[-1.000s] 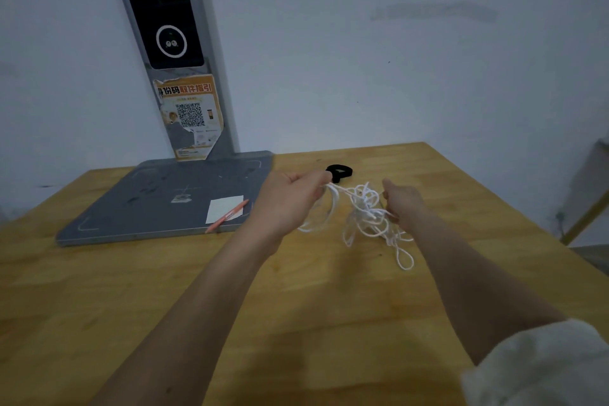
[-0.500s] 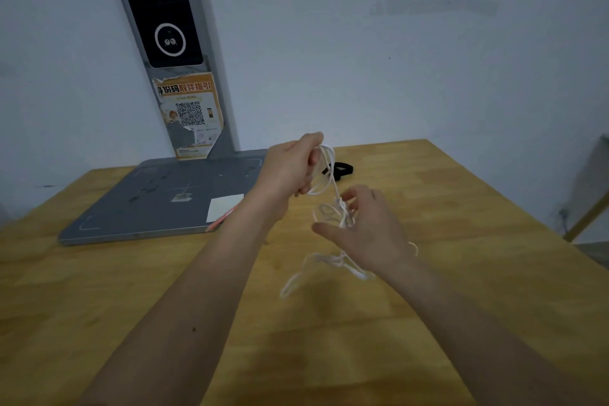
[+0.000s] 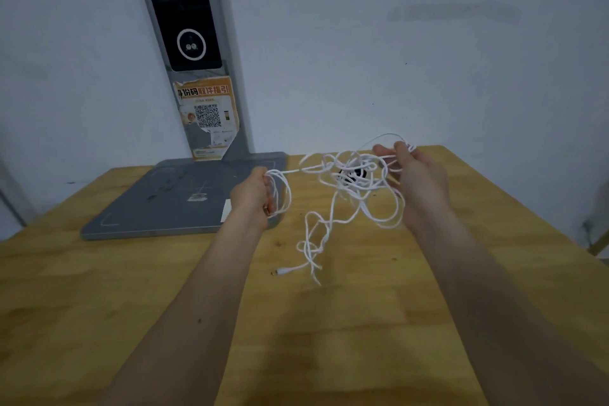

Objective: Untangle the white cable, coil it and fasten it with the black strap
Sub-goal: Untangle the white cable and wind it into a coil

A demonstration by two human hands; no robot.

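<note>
Nearest to the camera, two bare forearms reach out over the wooden worktop (image 3: 329, 323). A little further, the free end of the white cable (image 3: 333, 208) hangs down and its plug (image 3: 280, 272) lies on the wood, under a small knot of crossed loops.

Beyond that are the hands. The left hand (image 3: 252, 196) is closed around a few loops that it has already gathered, and these loops hang at the side of its fist. From there one strand runs across to the right hand (image 3: 418, 180), which is raised, with its fingers (image 3: 384, 152) curled around a few strands at the top of the tangle. Between the two hands the cable is lifted in the air and is a loose mess of loops.

Behind the tangle the black strap (image 3: 354, 172) lies on the worktop, partly hidden by the strands and not touched by any hand. On the far left a grey scanner base (image 3: 171, 198) stands against the wall with its column (image 3: 184, 26) and an orange sticker (image 3: 207, 115).

I judge that the untangling step is in hand, and the coiling has only begun. The next move probably asks for pulling the hands apart gently and shaking the loops free, without tightening the lower knot.
</note>
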